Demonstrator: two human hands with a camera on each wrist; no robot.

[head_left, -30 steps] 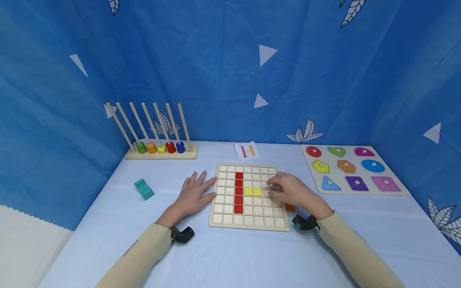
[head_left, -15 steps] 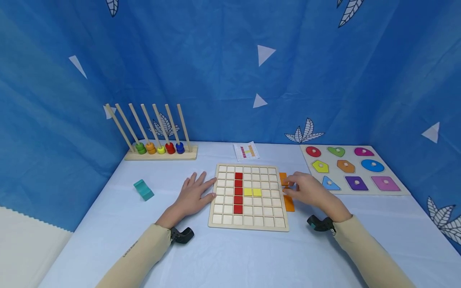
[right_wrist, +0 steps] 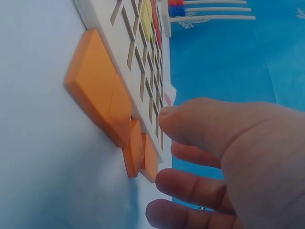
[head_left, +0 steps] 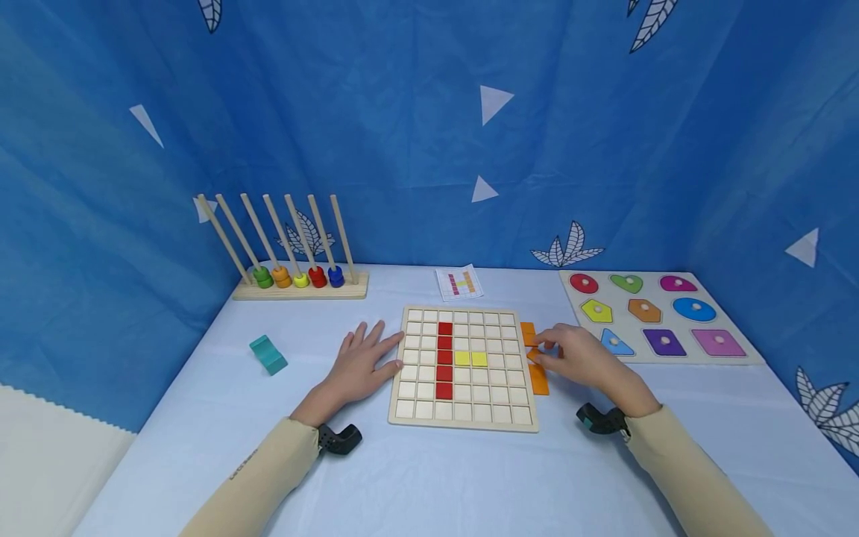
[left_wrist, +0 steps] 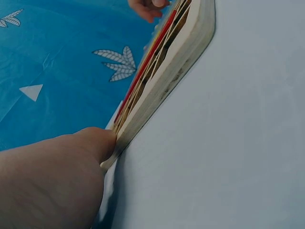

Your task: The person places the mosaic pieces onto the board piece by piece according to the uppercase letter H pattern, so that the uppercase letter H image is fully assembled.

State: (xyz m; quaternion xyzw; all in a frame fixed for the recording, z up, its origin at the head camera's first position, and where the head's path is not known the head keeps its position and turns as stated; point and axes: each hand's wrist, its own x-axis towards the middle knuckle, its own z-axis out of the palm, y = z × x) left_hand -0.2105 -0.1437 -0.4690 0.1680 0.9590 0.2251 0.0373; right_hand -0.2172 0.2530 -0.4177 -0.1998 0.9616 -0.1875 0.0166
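In the head view a light wooden grid board (head_left: 463,412) lies mid-table. A column of red tiles (head_left: 444,356) and two yellow tiles (head_left: 470,359) sit in its cells. My left hand (head_left: 362,363) lies spread at the board's left edge; the left wrist view shows its thumb (left_wrist: 97,140) against the rim. Orange tiles (head_left: 539,380) line the right side of the board. Over the middle one, which is turned askew (head_left: 533,354), hovers my right hand (head_left: 570,354). Thumb and fingers are bent and apart in the right wrist view, beside the orange tiles (right_wrist: 95,76), with nothing visible between them.
A printed pattern card (head_left: 459,283) lies behind the board. Back left stands a peg rack (head_left: 300,293) with coloured rings. Teal pieces (head_left: 268,354) lie at the left, and a shape puzzle board (head_left: 661,317) at the back right. Blue cloth (head_left: 416,149) hangs behind.
My right hand has moved right, from over the board's right columns to the orange tiles beside it. The middle orange tile now shows turned. My left hand stays put.
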